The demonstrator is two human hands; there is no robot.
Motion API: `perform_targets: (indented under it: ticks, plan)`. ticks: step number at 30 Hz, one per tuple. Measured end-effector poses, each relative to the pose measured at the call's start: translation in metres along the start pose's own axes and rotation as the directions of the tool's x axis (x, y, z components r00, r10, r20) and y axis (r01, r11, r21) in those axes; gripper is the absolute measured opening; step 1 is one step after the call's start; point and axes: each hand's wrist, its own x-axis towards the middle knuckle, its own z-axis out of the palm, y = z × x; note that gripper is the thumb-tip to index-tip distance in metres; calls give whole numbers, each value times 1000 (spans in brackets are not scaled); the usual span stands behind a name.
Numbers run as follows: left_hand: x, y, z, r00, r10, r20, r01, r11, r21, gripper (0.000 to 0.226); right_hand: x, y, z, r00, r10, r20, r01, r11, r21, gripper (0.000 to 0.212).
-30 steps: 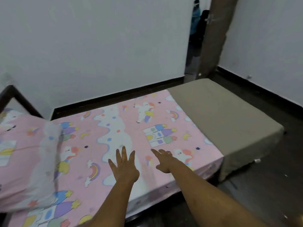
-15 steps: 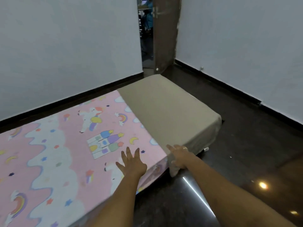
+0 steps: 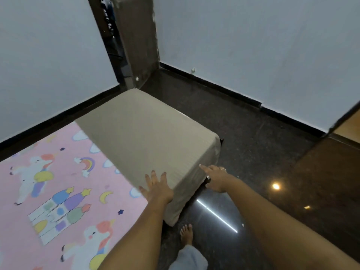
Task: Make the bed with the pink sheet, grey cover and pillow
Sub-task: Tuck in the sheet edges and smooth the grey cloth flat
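Note:
The pink sheet (image 3: pixel 58 191) with unicorns and rainbows lies flat over the left part of the bed. The grey cover (image 3: pixel 148 137) is spread over the bed's far end and hangs down its near side. My left hand (image 3: pixel 157 189) rests flat with spread fingers on the cover's near edge, right where it meets the pink sheet. My right hand (image 3: pixel 215 179) reaches along the hanging side of the cover with fingers straight, a ring on one finger. The pillow is out of view.
White walls (image 3: pixel 48 65) run behind the bed, with a black skirting. A dark open doorway (image 3: pixel 113 36) and brown door stand past the bed's far end. Dark glossy floor (image 3: pixel 253 152) lies to the right. My bare foot (image 3: pixel 187 233) stands by the bed's side.
My view and both hands have moved right along the bed, from the pink sheet onto the grey cover. The pillow has left the view.

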Motion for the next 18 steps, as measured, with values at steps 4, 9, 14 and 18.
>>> perform_targets:
  ticks: [4,9,14,18]
  plan:
    - [70,42,-16,998,33,51,-34,999,33,77,59,29,-42,999,37,36,-36,999,-25,74]
    - [149,71,-51,998,-28,51,28,1000,2,77,130,34,-91,998,-6,70,11,997,-77,71]
    - [181,69,-64,988,-148,42,150,986,-65,74,188,13,-117,974,-150,170,179,969,-170,70]
    - [169,40,-63,932,-359,55,363,917,-165,73,224,-19,-128,917,-281,284,362,886,-290,67]
